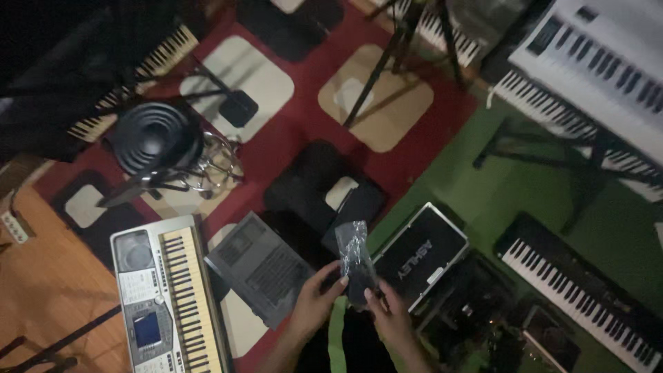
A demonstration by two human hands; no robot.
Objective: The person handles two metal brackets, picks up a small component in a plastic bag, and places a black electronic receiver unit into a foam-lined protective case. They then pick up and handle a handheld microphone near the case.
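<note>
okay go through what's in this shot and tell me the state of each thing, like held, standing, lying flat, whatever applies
left hand: gripping the plastic bag's lower end
right hand: gripping the same bag from the other side
clear plastic bag: held upright, something dark inside
silver keyboard: lying flat, screen lit blue
black case: lying flat, closed
round black stool: standing upright

Your view is dim overall, grainy and soft, with no crisp edges anywhere. The upper left corner falls to near black. The white keyboard (608,62) at upper right is the brightest patch, slightly washed out. The plastic bag (354,257) between your hands catches faint glare. Stands throw long, soft shadows across the red patterned carpet (304,117). Dark cases at the lower middle merge into shadow, detail lost.
</note>
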